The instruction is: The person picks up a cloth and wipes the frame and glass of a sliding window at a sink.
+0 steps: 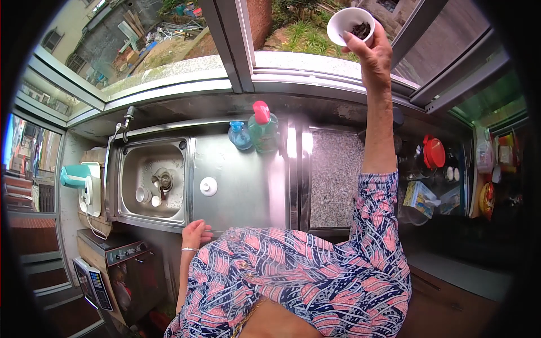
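My right hand (377,57) is shut on a white porcelain cup (337,26), held tilted at the window opening, thumb over its rim. Dark wet tea leaves (361,30) cling inside it. Low by the counter's front edge, my left hand (195,235) holds nothing, its fingers loosely bent and apart. A white porcelain lid (208,187) with a knob lies on the steel worktop (236,207). Inside the steel sink (171,214) are small white cups (143,194) and a rounded vessel (162,179), glass or metal, near the drain.
A blue pump bottle (239,137) and a green bottle with a pink cap (263,135) stand at the worktop's back. The faucet (126,124) is behind the sink. A teal kettle (76,175) sits left; a red-lidded jar (434,152) is right. Window frames (234,46) border the opening.
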`<state>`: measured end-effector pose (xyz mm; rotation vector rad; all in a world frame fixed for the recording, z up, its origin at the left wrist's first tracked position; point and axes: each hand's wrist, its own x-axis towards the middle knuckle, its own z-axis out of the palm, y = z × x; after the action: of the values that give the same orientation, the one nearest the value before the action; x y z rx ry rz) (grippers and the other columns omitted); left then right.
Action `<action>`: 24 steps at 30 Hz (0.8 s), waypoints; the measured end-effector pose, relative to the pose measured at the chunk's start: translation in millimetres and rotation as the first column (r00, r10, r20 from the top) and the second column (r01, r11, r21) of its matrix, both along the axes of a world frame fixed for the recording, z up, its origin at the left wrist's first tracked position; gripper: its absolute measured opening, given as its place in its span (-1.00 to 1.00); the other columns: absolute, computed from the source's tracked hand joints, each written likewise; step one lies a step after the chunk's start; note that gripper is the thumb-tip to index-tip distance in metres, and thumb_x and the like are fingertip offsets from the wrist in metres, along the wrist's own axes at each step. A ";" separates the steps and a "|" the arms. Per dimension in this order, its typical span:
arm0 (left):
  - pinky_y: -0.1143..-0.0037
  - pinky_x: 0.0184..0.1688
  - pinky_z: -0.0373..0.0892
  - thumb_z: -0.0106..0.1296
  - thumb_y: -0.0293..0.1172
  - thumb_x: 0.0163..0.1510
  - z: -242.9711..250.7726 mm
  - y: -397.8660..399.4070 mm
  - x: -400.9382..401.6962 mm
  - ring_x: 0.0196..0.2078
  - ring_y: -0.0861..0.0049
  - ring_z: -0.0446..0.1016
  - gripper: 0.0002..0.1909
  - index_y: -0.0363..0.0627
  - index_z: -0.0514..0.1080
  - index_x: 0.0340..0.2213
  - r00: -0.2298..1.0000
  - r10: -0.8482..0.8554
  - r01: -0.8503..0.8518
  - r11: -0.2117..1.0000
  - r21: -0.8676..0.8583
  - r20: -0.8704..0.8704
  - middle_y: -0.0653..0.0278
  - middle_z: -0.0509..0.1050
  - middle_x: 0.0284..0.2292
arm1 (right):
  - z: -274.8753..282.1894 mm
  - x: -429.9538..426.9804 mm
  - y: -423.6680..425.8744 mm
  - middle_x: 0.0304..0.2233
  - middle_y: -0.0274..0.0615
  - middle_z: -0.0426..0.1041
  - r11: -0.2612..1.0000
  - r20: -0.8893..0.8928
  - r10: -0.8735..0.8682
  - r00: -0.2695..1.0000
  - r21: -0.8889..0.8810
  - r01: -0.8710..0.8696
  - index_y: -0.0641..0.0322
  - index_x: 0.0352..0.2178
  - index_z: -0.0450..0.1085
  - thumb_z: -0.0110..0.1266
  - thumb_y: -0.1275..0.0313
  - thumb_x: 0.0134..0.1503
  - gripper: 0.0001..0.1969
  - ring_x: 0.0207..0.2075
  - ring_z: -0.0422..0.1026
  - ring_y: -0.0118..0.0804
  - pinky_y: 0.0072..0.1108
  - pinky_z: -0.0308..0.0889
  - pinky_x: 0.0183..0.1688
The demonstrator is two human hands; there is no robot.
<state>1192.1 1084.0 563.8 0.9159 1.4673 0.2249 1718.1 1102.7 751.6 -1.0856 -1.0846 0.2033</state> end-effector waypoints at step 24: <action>0.66 -0.49 0.39 -0.12 -0.34 0.08 29.8 37.2 42.3 -0.50 0.56 0.45 -0.66 -0.27 0.27 -0.14 0.985 -0.131 0.099 0.962 0.253 0.111 0.17 0.45 -0.36 | -91.8 -36.9 -36.5 -0.21 -0.17 0.31 0.932 -0.502 0.362 0.785 0.214 -0.293 0.36 -0.06 0.12 0.16 0.39 -0.30 -0.30 -0.17 0.31 -0.35 -0.56 0.20 -0.06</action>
<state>1234.4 1121.1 593.7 1.1638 1.2822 0.3791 1681.2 1066.2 659.9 -0.6531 -0.7521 0.6728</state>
